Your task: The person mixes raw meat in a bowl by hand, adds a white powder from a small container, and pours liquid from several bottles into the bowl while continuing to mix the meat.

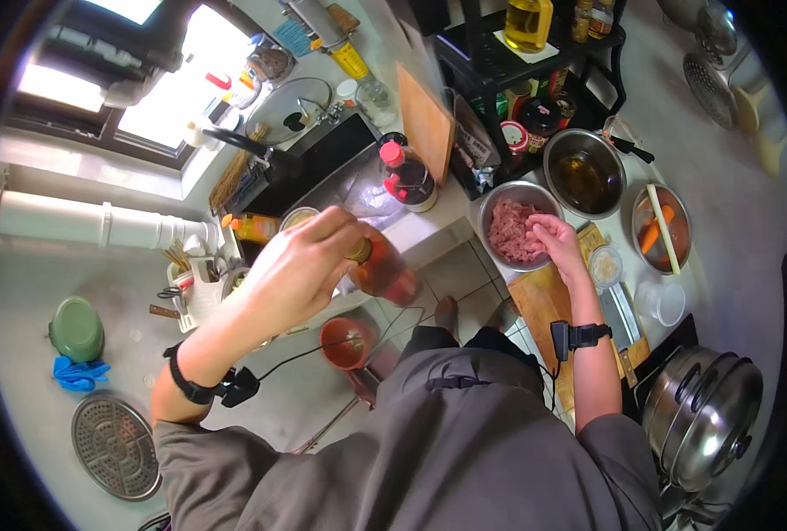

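Note:
My left hand grips a bottle of reddish-brown liquid near its gold-coloured cap, holding it tilted over the gap between the counters. My right hand is at the right edge of a steel bowl of raw sliced meat, its fingers curled near the meat; whether they pinch any is unclear. A second steel bowl with dark liquid stands just behind. Below the meat bowl lies a wooden cutting board, with a cleaver and a small tub of chopped pale food on it or at its edge.
A dark sauce bottle with a pink cap stands by the sink. At right are a bowl with carrots, an empty plastic cup and a steel steamer pot. A black condiment rack rises behind; a red bin is on the floor.

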